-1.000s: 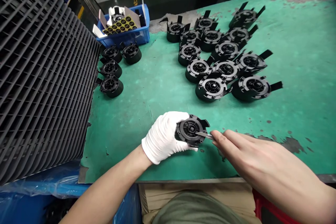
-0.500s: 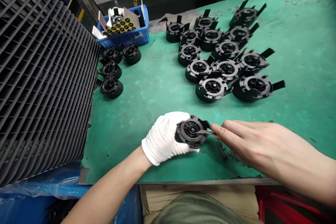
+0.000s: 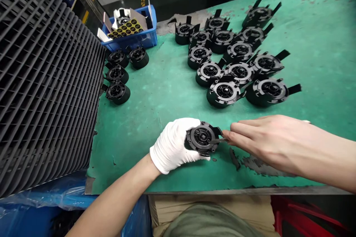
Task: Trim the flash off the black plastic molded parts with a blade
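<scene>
My left hand (image 3: 172, 146), in a white glove, is wrapped round a round black plastic housing (image 3: 202, 137) just above the green mat. The housing's ringed face points up, and a dark tab sticks out at its right side. My bare right hand (image 3: 261, 140) pinches a slim metal blade (image 3: 218, 140). Its tip lies over the right part of the housing's inner ring; whether it touches cannot be made out. The blade's handle is hidden inside my fingers.
Several similar black housings (image 3: 224, 90) stand in a group at the back right. Several more (image 3: 118, 92) stand at the left, near a blue bin (image 3: 141, 40) holding a sheet of round stickers (image 3: 126, 29). A grey slatted rack (image 3: 50, 81) borders the left side.
My right hand has risen slightly and turned, and the blade now lies at a flatter angle over the housing. My left hand and the housing have hardly moved.
</scene>
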### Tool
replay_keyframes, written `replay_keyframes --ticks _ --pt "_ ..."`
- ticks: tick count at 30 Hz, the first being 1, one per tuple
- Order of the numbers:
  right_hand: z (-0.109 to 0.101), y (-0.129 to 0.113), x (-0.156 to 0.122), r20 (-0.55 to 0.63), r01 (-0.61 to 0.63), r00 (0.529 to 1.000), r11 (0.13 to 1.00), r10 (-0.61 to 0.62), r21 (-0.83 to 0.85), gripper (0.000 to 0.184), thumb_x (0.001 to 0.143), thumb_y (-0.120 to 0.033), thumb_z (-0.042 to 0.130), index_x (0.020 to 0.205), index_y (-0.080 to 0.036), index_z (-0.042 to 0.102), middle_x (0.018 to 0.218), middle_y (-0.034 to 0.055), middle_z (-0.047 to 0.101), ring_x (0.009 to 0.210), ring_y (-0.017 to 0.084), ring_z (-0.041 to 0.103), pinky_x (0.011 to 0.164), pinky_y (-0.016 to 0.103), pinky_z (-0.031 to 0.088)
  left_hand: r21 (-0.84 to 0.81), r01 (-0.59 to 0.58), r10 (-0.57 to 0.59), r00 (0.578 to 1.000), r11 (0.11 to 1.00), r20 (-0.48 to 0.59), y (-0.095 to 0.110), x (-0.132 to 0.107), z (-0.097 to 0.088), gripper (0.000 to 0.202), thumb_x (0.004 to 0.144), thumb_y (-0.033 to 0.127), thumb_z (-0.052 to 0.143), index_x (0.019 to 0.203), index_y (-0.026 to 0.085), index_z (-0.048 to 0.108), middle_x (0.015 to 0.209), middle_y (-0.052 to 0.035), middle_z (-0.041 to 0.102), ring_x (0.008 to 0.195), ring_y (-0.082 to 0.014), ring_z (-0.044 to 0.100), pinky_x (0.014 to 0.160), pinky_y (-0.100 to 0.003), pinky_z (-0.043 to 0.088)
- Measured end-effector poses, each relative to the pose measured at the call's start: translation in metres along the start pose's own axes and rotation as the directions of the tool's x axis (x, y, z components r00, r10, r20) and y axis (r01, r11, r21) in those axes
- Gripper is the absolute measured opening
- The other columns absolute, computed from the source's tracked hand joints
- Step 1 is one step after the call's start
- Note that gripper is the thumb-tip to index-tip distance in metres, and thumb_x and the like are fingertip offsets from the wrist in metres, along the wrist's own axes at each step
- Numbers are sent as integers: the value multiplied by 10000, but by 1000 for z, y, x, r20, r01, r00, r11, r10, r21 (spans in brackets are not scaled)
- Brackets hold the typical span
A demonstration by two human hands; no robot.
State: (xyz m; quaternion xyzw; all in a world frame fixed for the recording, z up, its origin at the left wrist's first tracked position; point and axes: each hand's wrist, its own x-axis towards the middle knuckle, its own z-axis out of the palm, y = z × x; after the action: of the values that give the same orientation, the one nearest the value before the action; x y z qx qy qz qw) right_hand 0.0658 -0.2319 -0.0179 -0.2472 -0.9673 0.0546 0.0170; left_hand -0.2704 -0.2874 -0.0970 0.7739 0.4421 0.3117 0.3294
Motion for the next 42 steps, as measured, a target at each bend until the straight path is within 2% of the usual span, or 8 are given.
replay_keyframes --ticks 2,6,12,16,19,24,34,42 --pt "8 4 -9 -28 107 994 990 -105 93 361 1274 -165 496 1264 -256 845 942 16 754 717 204 659 683 410 476 -2 2 -2 1000 1000 21 2 0 0 948 877 796 1182 1590 271 843 1518 -176 935 1437 -430 928 1336 -611 756" --pt "27 -8 -37 -194 -105 973 989 124 109 265 1316 -311 553 1381 -262 805 1021 31 775 753 226 737 679 423 520 79 30 -28 999 996 -32 8 -6 7 1103 828 864 1176 1653 251 774 1575 -204 902 1491 -471 906 1336 -653 757" --pt "24 -48 -40 -294 -140 946 990 136 5 470 1235 -118 486 1607 -221 754 928 18 719 715 241 711 665 410 517 221 16 -1 998 975 -69 7 -7 23 1278 804 901 1152 1754 189 678 1638 -260 856 1551 -524 866 1325 -697 755" --pt "16 -53 -17 -271 -117 959 989 88 -95 247 1254 -188 622 1354 -162 846 880 23 650 695 233 652 690 421 489 247 -36 60 994 968 -92 5 -3 28 1161 894 867 1075 1733 162 693 1572 -261 875 1465 -519 895 1231 -688 792" --pt "16 -49 -10 -276 -60 960 995 34 -86 290 1252 -119 553 1248 -161 840 879 8 617 682 205 598 679 403 461 252 -13 35 996 968 -84 7 0 29 1072 913 904 1032 1652 181 747 1482 -225 901 1359 -489 923 1169 -658 812" --pt "13 -42 -12 -200 -49 979 998 38 -49 364 1141 19 543 1242 -201 814 911 9 622 746 210 593 739 391 457 250 38 -21 997 968 -69 9 2 29 1155 811 923 1093 1661 219 751 1529 -215 897 1432 -500 901 1230 -660 793" --pt "17 -39 -14 -182 -83 981 994 68 -73 331 1164 -17 545 1268 -209 794 957 28 593 844 247 580 797 431 401 208 106 -95 994 972 -62 14 1 28 1342 753 874 1156 1798 219 626 1543 -204 895 1358 -482 919 1185 -633 802" --pt "13 -28 -11 -110 -64 992 998 65 6 338 1191 11 515 1168 -245 734 989 17 588 848 240 550 827 437 385 232 59 -47 997 971 -56 5 -6 30 1403 788 898 1133 1857 197 553 1608 -229 869 1406 -486 909 1211 -640 790"
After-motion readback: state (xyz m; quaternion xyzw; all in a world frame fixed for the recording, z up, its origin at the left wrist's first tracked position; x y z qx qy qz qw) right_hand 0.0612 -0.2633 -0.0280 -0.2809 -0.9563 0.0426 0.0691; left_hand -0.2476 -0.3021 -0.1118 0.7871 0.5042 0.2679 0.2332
